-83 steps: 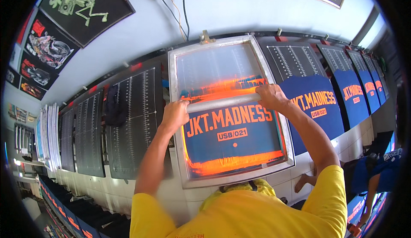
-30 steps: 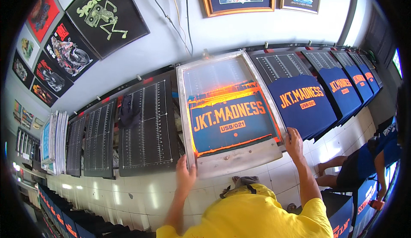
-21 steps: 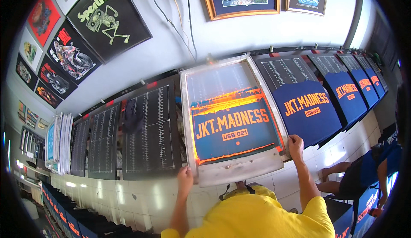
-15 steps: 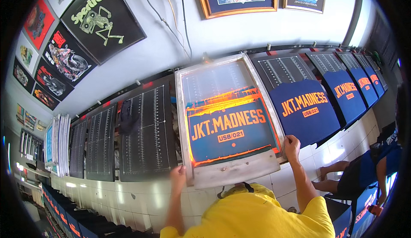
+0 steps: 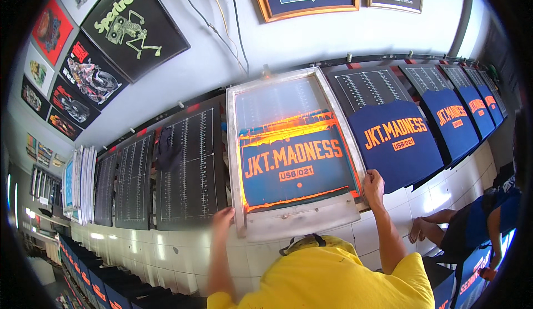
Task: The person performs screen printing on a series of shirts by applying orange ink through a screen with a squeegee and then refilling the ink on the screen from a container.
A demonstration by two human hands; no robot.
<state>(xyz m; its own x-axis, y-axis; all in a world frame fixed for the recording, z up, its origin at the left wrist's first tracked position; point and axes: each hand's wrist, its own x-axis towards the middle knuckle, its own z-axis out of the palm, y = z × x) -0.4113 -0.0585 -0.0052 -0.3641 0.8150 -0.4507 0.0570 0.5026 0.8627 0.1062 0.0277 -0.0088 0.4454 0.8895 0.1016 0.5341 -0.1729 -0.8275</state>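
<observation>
A screen-printing frame (image 5: 327, 95) with pale, worn edges lies over one platen in the middle of the row. Orange ink (image 5: 288, 124) is banded across its mesh (image 5: 277, 98), and orange lettering shows below that band. A pale bolted board (image 5: 302, 218) spans its near end. At the near left corner, my slightly blurred left hand (image 5: 224, 218) has its fingertips closed at the frame's edge. My right hand (image 5: 373, 187) is closed at the near right edge, its fingers curled around the side. What lies under the frame is partly hidden.
Navy shirts (image 5: 395, 148) with orange print lie on platens to the right. Dark platens (image 5: 186, 170) with white ruled marks stand left, then upright frames (image 5: 83, 184). A co-worker (image 5: 472, 220) sits at the lower right. Printed navy pieces (image 5: 100, 281) line the lower left.
My left hand has shifted slightly up along the frame's left edge. My right hand stays at the right edge, a little higher in view. The whole view has shifted slightly.
</observation>
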